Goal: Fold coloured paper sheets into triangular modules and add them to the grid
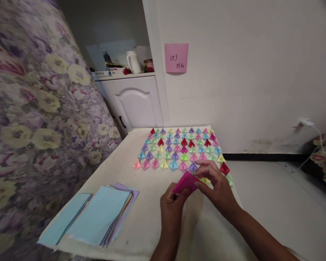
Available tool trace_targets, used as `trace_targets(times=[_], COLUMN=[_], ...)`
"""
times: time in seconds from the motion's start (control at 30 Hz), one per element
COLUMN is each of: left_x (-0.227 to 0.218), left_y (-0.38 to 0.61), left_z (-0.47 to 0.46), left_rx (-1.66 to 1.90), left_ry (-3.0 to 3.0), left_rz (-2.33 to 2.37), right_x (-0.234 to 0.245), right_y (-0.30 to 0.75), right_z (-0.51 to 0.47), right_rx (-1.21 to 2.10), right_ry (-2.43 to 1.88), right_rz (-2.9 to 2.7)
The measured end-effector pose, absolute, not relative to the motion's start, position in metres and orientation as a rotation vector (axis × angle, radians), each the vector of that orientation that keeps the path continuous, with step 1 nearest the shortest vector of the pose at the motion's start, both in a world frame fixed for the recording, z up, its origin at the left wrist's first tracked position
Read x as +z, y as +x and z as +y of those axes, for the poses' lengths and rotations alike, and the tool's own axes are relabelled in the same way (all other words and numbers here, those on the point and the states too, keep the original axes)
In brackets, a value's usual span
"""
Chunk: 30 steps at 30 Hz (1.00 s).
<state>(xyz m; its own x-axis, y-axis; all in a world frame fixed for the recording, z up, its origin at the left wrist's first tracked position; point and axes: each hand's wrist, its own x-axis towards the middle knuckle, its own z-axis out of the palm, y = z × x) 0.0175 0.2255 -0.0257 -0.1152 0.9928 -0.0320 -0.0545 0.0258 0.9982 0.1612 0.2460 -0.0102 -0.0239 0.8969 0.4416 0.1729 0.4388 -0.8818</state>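
Observation:
A folded magenta sheet of paper [187, 182] is held up above the table between both hands. My left hand [174, 203] is closed on its lower left part, the thumb lying across the front. At the right edge and upper corner, my right hand [213, 183] pinches the same paper with thumb and fingers. Just beyond, rows of small folded paper pieces [174, 164] in many colours cover the far part of the table. Some pieces at the near right are partly hidden behind my right hand.
Stacks of coloured paper, one wide [103, 210] and one narrow [67, 215], lie at the table's left. The cloth-covered table [119, 159] meets the wall at the back. A floral curtain [51, 127] hangs at left. A pink note [176, 58] is on the wall.

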Motion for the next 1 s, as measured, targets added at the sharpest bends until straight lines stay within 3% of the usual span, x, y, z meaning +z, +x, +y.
trace_targets(times=[1.0], left_x=[-0.043], left_y=[0.014], left_z=[0.231], left_rx=[1.276], left_ry=[1.021], left_rz=[1.207], right_x=[-0.011], right_y=[0.159], right_z=[0.244], right_rx=[0.927], right_ry=[-0.981], right_rz=[-1.601])
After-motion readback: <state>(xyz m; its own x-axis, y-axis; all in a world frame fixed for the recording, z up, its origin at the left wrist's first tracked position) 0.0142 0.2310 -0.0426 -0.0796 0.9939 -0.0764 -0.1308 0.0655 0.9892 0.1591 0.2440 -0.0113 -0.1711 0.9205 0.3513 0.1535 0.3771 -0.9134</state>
